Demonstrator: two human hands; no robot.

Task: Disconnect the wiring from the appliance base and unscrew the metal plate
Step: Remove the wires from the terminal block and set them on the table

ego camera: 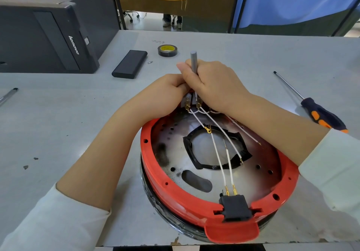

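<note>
The appliance base sits at the table's near edge, right hand gripping a grey tool, left hand's fingers curled, seemingly pinching the wiring.

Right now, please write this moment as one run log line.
right hand: grips grey tool | left hand: at terminal block | white wires: attached | orange screwdriver: on table
</note>
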